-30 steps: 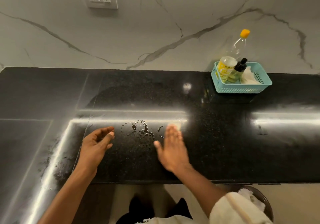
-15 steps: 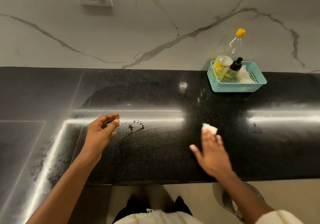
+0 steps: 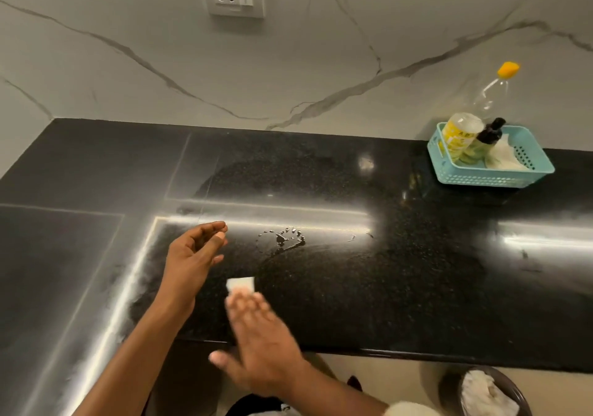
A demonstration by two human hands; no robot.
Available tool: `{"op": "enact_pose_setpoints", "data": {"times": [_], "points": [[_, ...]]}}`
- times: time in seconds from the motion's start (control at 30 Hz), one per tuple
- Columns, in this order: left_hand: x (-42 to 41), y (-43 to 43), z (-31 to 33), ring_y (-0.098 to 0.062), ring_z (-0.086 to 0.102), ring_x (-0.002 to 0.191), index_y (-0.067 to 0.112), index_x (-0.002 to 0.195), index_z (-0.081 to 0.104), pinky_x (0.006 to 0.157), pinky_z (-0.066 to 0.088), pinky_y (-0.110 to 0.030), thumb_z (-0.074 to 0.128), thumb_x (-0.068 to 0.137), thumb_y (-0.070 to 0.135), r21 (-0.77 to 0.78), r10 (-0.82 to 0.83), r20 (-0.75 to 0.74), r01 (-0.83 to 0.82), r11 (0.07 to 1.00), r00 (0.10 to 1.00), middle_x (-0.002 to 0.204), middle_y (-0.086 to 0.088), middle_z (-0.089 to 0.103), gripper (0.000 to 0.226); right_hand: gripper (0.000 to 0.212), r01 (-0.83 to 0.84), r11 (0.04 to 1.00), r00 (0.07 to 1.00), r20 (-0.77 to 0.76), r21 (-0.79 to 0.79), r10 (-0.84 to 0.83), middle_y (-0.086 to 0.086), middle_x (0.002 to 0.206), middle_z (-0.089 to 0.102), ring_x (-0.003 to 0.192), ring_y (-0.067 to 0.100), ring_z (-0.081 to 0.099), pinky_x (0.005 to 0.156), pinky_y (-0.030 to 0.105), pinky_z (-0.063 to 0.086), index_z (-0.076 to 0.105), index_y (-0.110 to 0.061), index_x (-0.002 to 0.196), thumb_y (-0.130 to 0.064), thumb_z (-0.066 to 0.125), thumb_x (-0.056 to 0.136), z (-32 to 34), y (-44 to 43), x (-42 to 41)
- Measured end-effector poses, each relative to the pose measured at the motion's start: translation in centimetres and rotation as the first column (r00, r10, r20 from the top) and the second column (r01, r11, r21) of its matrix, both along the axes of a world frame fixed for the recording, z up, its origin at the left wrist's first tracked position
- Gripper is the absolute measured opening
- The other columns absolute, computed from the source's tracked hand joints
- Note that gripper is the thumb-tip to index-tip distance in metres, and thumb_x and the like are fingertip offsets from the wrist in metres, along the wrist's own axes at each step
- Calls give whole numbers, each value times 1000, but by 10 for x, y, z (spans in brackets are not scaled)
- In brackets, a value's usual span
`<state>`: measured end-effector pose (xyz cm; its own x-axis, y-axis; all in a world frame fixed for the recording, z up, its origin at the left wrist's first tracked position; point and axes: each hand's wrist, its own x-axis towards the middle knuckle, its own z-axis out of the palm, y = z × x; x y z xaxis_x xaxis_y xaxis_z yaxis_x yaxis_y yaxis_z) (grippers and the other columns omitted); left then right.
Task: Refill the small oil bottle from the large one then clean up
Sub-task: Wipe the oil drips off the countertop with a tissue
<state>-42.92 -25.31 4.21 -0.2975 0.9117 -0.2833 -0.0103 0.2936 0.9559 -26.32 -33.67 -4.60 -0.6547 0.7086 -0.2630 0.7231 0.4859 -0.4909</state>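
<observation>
We're in the clean-up now, by the look of it: both bottles sit in the teal basket (image 3: 491, 176) at the back right of the black counter (image 3: 401, 287), well apart from the action. The large oil bottle (image 3: 481, 107) with its yellow cap leans against the marble wall, and the small oil bottle (image 3: 486, 141) with the dark cap is tucked just beside it, white tissue bunched in the basket next to them.

Down front, the right hand (image 3: 256, 345) is flat, fingers spread and blurred, pressing a small white tissue (image 3: 240, 284) onto the counter with its fingertips. The left hand (image 3: 192, 261) hovers just beside it, loosely curled, holding nothing.

And there's the target: a patch of oil droplets (image 3: 284, 237) glinting beyond the tissue, near but not touching it. So the wiping step is in hand and not finished. The next move, I'd say, calls for pushing the tissue forward and a touch right, flat through those drops, with steady pressure so it lifts oil rather than smears it. A bin (image 3: 491, 393) with crumpled paper waits below the counter edge for the used tissue.
</observation>
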Motion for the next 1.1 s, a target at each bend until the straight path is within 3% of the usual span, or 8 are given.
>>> {"op": "enact_pose_setpoints", "data": {"times": [0.13, 0.27, 0.47, 0.6, 0.73, 0.9, 1.0, 1.1], "points": [[7, 11, 0, -22, 73, 117, 20, 121, 76, 92, 60, -38, 67, 104, 11, 17, -70, -15, 70, 997, 997, 121, -1, 79, 21, 89, -157, 978, 987, 51, 139, 152, 15, 174, 17, 164, 26, 5, 133, 43, -3, 15, -8, 166, -71, 20, 104, -8, 58, -36], [17, 23, 0, -18, 72, 118, 26, 119, 77, 93, 62, -39, 68, 104, 16, 30, -118, -24, 119, 992, 993, 122, 0, 78, 20, 98, 306, 940, 948, 47, 149, -315, 14, 172, 27, 160, 35, 21, 130, 46, 13, 20, -12, 166, -82, 23, 97, 1, 136, 49], [12, 24, -11, -20, 73, 119, 30, 117, 76, 97, 62, -44, 68, 104, 18, -10, -131, -22, 131, 991, 991, 123, 1, 78, 19, 111, 693, 659, 558, 361, 292, -747, 16, 176, 5, 164, 29, 3, 132, 50, 5, 2, -4, 167, -84, -8, 91, -7, 127, 280], [4, 19, -17, -18, 75, 114, 22, 121, 76, 100, 61, -47, 67, 104, 17, -28, -83, 2, 84, 996, 997, 120, 0, 78, 19, 134, 872, 449, 368, 345, 196, -863, 24, 174, 6, 163, 33, 4, 131, 53, 5, 2, 3, 165, -89, -29, 73, -3, 113, 292], [-6, 13, -18, -18, 76, 113, 23, 118, 76, 100, 60, -48, 67, 105, 16, -33, -63, 6, 63, 997, 998, 120, 0, 79, 18, 117, 733, 642, 594, 247, 226, -765, 32, 167, 25, 157, 43, 24, 130, 56, 16, 19, 9, 161, -83, -6, 93, -4, 111, 169], [-3, 19, -13, -25, 75, 116, 26, 115, 77, 98, 60, -47, 66, 105, 15, -13, -84, -3, 84, 996, 996, 119, -3, 79, 19, 103, 260, 963, 965, 23, 64, -262, 21, 175, 7, 162, 41, 4, 133, 49, 4, 7, -4, 166, -81, 19, 100, 2, 61, -18], [6, 24, -4, -20, 74, 118, 24, 121, 75, 96, 61, -42, 66, 105, 15, 0, -156, -29, 156, 988, 987, 123, 0, 78, 21, 97, -58, 993, 998, 29, 107, 55, 15, 176, 4, 164, 24, -7, 132, 46, -1, 6, -5, 167, -77, 17, 102, -5, 25, -47], [18, 32, 4, -22, 73, 119, 25, 119, 75, 97, 60, -43, 66, 105, 14, 12, -152, -15, 153, 988, 988, 124, -2, 77, 20, 93, 29, 985, 998, 50, 171, -38, 10, 176, 14, 164, 22, 1, 133, 45, -1, 12, -12, 167, -77, 22, 102, -3, 37, 7]]}}
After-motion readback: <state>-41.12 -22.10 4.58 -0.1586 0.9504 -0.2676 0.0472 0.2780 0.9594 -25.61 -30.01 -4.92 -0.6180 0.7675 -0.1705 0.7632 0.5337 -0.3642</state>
